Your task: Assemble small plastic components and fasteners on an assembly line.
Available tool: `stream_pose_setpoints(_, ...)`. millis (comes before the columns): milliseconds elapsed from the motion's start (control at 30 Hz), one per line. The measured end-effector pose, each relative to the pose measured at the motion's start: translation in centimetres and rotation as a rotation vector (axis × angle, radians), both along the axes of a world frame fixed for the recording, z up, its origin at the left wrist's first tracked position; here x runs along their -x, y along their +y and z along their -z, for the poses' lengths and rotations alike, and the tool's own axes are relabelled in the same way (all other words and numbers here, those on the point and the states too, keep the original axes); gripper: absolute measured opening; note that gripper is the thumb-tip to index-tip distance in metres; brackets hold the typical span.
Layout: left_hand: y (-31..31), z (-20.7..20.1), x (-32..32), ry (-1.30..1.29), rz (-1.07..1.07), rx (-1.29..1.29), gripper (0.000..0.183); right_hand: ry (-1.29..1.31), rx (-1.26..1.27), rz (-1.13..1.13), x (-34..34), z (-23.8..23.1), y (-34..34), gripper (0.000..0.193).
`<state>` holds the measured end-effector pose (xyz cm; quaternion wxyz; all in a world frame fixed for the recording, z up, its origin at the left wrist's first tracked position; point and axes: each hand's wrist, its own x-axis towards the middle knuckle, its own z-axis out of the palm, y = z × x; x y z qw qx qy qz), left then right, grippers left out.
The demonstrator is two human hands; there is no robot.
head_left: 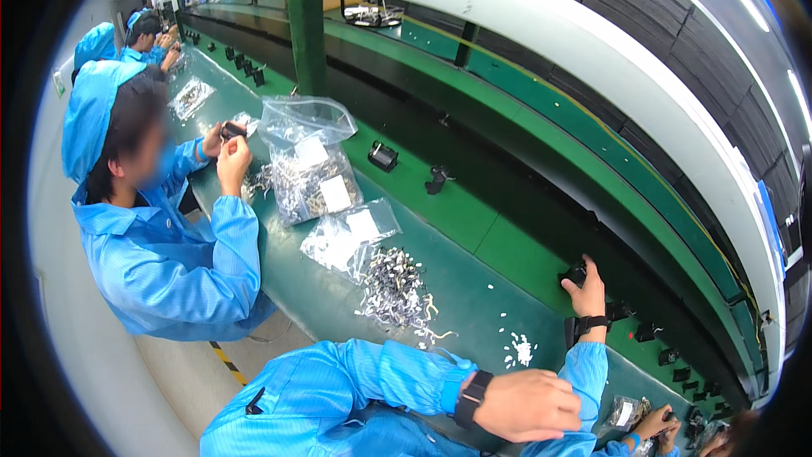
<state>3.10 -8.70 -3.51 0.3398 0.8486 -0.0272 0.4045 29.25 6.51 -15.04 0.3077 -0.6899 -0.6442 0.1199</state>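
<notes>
My right hand (pixel 589 292) reaches out over the green strip beyond the table edge. Its thumb and fingers close around a small black block-like part (pixel 573 274), which the hand partly hides. Nearer to me, my left hand (pixel 529 406) is held across my right forearm, its back up and fingers curled; whatever they hold, if anything, is hidden. Beyond my left hand, small white pieces (pixel 520 349) lie scattered on the green table (pixel 469 309). Left of those is a heap of short black and white wire leads (pixel 393 288).
Clear plastic bags (pixel 317 178) of wire parts stand at the left. Other black parts (pixel 382 156) sit along the green strip. A person in blue (pixel 169 262) works at my left; another person's hands (pixel 660 425) are at lower right. A green post (pixel 306 42) rises behind.
</notes>
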Motion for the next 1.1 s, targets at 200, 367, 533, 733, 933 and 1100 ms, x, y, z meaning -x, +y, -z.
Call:
stream_pose_setpoints(200,-1.0,-0.3,0.8,-0.062,-0.007,-0.003,0.014,-0.006,0.011,0.026,-1.4,0.5,-1.0,0.109)
stream_pose_setpoints(367,-2.0,-0.2,0.8,-0.071,0.004,-0.016,0.014,0.043,-0.106,0.006,7.6,-6.5,-6.7,0.045)
stream_pose_setpoints(533,-5.0,0.4,0.2,-0.080,0.078,-0.049,0.014,0.192,0.178,-0.570,19.2,-5.2,-11.3,0.016)
stream_pose_setpoints(733,-4.9,-0.3,0.0,-0.083,0.120,-0.094,0.014,-0.052,0.248,-0.567,20.5,-1.9,-12.4,0.016)
stream_pose_setpoints(933,-3.0,-1.6,1.4,-0.095,0.145,-0.174,0.015,-0.108,0.192,-0.531,21.2,-1.9,-13.3,0.017)
stream_pose_setpoints(1100,-2.9,-1.7,1.4,-0.076,0.131,-0.198,0.015,-0.060,0.223,-0.505,21.1,-2.7,-13.2,0.015)
